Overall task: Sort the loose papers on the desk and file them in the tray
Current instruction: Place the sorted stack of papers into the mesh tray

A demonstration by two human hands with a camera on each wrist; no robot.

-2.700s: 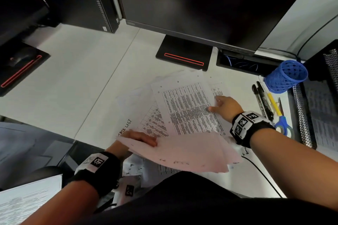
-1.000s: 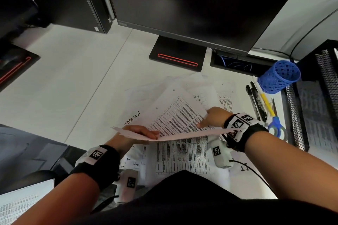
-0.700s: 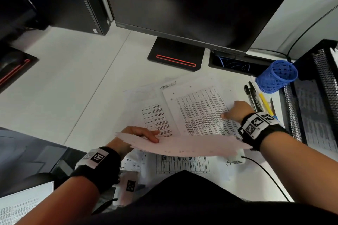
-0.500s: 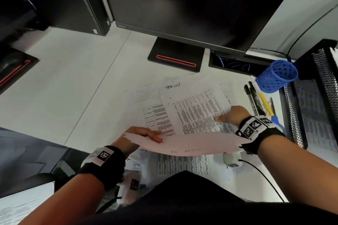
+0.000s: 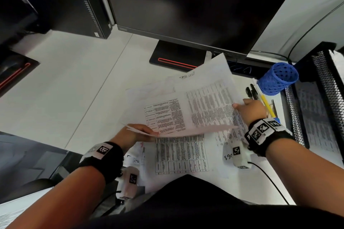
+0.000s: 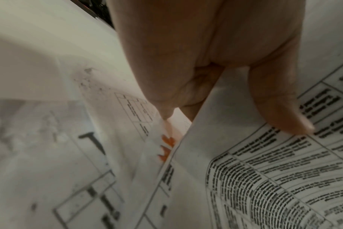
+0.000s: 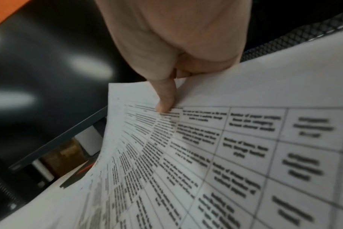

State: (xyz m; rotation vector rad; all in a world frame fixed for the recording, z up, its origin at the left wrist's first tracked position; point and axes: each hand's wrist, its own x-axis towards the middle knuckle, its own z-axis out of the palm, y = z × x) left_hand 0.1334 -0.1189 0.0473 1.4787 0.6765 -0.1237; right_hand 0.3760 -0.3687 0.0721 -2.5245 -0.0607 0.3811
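Black mesh tray [image 5: 296,117] off at desk's right edge, just past right hand [image 5: 251,110] pinching lifted table printout [image 5: 208,98]; left hand [image 5: 135,134] pinching gathered sheets [image 5: 186,131], farther away.

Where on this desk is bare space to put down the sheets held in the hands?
Bare white desk lies left of the loose papers, between the computer tower and monitor stand. The right is crowded: pens, blue cup, mesh tray.
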